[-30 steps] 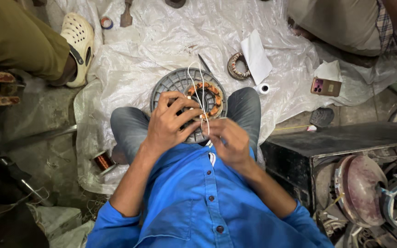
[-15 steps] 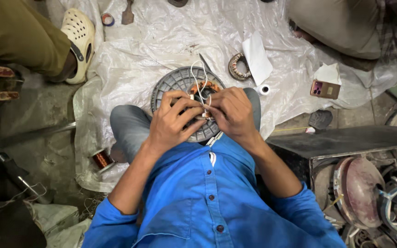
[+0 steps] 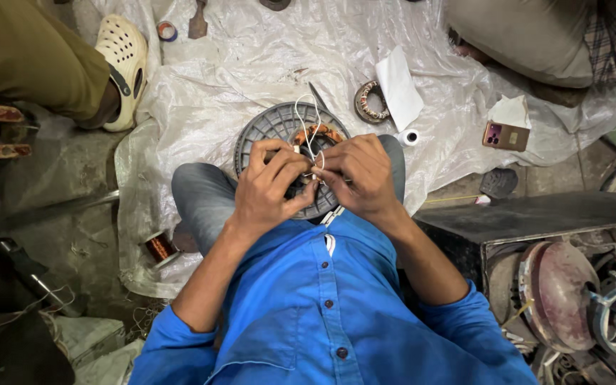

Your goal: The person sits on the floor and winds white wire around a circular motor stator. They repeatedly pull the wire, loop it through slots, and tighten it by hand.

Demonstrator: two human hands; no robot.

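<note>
A grey round motor housing (image 3: 269,127) with copper windings (image 3: 319,132) rests between my knees on a white plastic sheet (image 3: 251,64). My left hand (image 3: 272,189) and my right hand (image 3: 361,175) meet above it. Both pinch thin white wires (image 3: 306,117) that loop up from the windings. My fingers hide the wire ends and much of the winding. My blue shirt fills the lower part of the view.
A copper wire spool (image 3: 158,247) lies at the sheet's left edge. On the sheet are a second small wound stator (image 3: 368,102), white paper (image 3: 401,85), a tape roll (image 3: 409,137) and a phone (image 3: 505,135). Another person's shoe (image 3: 124,68) is at upper left. Metal motor parts (image 3: 557,299) sit right.
My right hand has come up from near my chest to join the left hand over the housing. Both hands have closed together on the white wires.
</note>
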